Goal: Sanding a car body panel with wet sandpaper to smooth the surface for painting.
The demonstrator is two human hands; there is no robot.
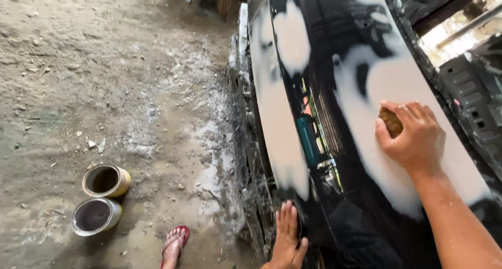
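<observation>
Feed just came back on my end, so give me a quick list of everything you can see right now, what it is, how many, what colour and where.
car body panel: one, glossy black with large pale filler patches, right half of view
sanding block: one, brown, on a pale patch under the right hand
open tins: two, one yellowish, one silvery, side by side on the ground at lower left
ground: dirt, grey-brown, with whitish dusty wet patches beside the car
flip-flop: one, red, on a foot at the bottom edge
left hand: flat against the panel's lower edge, fingers spread
right hand: closed on the sanding block, pressed to the panel
</observation>
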